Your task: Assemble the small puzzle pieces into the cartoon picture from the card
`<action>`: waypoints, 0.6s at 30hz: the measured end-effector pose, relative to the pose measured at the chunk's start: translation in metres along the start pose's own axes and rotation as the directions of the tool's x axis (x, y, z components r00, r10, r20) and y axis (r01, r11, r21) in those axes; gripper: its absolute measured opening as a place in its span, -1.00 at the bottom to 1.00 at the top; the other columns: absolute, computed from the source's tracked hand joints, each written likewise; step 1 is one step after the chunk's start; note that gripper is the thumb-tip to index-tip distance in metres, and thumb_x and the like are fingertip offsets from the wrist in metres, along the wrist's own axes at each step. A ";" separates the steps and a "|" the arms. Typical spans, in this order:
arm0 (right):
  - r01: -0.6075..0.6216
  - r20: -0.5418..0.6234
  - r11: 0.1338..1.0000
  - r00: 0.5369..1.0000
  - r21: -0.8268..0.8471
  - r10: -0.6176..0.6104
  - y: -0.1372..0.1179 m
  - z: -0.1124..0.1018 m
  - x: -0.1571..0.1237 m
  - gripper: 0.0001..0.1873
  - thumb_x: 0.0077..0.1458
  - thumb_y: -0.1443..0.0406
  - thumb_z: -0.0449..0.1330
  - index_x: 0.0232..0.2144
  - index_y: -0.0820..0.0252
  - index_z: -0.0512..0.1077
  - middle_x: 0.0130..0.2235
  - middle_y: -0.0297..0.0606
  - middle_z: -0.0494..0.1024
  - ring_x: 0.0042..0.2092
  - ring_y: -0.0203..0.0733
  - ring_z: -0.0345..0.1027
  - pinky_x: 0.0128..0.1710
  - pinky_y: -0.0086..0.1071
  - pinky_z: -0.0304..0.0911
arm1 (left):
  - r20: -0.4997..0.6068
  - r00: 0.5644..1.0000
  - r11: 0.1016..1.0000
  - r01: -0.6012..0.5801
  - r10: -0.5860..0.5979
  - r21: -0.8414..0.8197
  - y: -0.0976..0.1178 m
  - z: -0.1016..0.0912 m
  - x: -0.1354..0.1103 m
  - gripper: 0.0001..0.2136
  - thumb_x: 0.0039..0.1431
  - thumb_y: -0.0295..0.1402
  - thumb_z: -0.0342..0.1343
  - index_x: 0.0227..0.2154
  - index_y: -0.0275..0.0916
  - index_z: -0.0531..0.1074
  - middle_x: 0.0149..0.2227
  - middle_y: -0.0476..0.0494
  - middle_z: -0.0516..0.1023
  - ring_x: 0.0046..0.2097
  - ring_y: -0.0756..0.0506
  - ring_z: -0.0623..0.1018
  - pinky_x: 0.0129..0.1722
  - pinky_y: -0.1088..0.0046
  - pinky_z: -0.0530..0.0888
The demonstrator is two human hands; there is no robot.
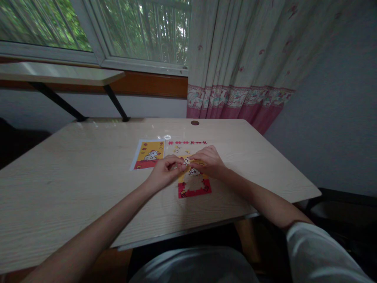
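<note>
A small white puzzle piece (186,161) with dark lines is between the fingertips of both hands. My left hand (165,172) is closed, thumb and forefinger pinching its left side. From the right, my right hand (209,162) has its fingers closed at the piece's other side. Below them lies a partly assembled jigsaw puzzle (194,192), with a red lower border, yellow sides and a bare gap in its middle. A white section (194,171) with a drawn face sits in the upper part. My hands cover much of its top edge.
A printed picture sheet (149,155) of a white animal on yellow and red lies left of the puzzle. Behind it, red puzzle pieces (185,142) form a row, with several yellow-white pieces (177,149) nearer. A raised shelf (61,73) stands at the back left of the table (97,157).
</note>
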State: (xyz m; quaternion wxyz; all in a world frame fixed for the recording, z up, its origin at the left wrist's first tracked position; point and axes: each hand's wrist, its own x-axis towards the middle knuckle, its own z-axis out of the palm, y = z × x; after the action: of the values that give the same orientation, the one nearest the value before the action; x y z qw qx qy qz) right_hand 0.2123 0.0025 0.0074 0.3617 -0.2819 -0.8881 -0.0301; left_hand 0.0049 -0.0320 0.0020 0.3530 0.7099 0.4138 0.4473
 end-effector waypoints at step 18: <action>0.090 -0.036 0.992 0.996 0.089 -0.087 -0.007 -0.002 0.002 -0.74 0.16 0.12 0.08 -0.36 0.09 0.50 -0.40 -0.32 0.53 -0.33 -0.29 0.33 -0.23 -0.33 0.07 | -0.045 0.995 0.993 0.085 -0.089 -0.082 0.006 -0.001 0.002 -0.84 0.00 -0.26 0.09 -0.52 -0.25 0.39 -0.48 -0.05 0.44 -0.40 -0.03 0.41 -0.36 0.44 0.34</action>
State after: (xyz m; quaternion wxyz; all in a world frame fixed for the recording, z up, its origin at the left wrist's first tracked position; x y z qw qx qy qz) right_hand 0.2082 -0.0030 0.0110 0.3866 -0.2251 -0.8943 -0.0106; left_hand 0.0060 -0.0323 0.0089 0.3901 0.6654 0.4344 0.4651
